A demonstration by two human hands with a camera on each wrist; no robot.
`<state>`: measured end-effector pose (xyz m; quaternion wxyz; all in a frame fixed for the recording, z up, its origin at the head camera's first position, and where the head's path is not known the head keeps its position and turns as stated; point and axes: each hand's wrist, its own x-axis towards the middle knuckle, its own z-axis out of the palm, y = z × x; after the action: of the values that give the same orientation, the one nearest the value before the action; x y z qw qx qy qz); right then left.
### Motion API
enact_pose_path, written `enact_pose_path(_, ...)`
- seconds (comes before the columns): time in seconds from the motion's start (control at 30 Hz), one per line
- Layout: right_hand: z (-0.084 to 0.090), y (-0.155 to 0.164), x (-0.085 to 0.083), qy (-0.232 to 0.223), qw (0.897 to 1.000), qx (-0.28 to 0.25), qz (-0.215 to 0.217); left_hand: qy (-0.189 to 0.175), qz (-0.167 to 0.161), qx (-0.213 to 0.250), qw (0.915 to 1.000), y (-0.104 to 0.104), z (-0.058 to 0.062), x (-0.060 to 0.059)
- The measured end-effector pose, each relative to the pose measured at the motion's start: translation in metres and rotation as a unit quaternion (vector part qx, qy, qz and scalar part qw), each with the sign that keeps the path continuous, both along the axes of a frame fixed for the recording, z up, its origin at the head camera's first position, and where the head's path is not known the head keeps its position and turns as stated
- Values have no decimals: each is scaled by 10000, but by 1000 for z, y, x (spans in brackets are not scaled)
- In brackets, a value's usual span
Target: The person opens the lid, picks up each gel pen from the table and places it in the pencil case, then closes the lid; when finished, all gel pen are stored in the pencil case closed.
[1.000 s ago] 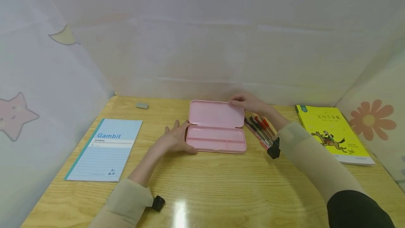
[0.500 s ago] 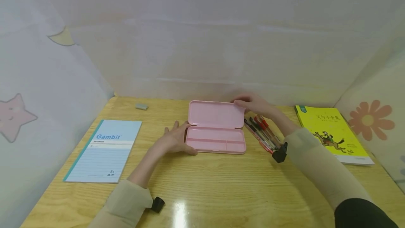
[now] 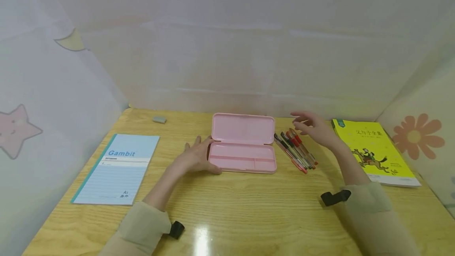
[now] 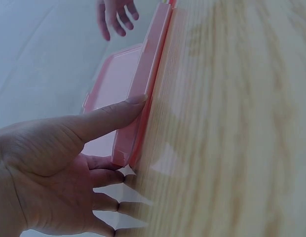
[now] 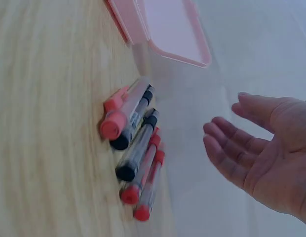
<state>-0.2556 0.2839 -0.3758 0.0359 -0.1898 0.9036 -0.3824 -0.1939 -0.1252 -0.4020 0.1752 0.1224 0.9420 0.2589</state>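
The pencil case [image 3: 243, 145], one pink open case, is seen at the middle of the wooden table [image 3: 249, 212], with its long axis running left to right and its lid [image 3: 243, 128] raised at the far side, the tray opening upward. Two books are laid flat: a blue notebook [image 3: 117, 167] at the left and a yellow book [image 3: 376, 149] at the right. The left hand [image 3: 196, 156] is rested flat against the case's left end, fingers spread and the thumb laid along the near edge. The right hand [image 3: 314, 127] is held in the air above the pens [image 3: 294, 150], fingers loosely extended and nothing gripped. About six pens, red-capped and black-capped, are bunched just right of the case, lying diagonally with caps toward the far left. One small grey eraser [image 3: 159, 119] is set at the far left.
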Motion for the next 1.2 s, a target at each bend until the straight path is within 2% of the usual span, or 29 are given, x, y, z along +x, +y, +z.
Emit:
enact_pose_path(0.17,0,12,14,208,9993,307,-84,4,-28,9,10000,0,1,0)
enact_pose_path(0.3,1,15,17,275,9983,489,-150,53,-55,-4,10000,-1,2,-1)
enact_pose_path(0.5,-3,22,19,-29,9994,357,-7,-7,-83,-19,10000,1,2,-1)
enact_pose_path(0.9,-15,28,13,-599,9966,431,369,-15,-77,-15,10000,-2,4,0)
enact_pose_path(1.2,-17,31,15,-658,9950,555,504,-21,-104,1,9999,0,3,0)
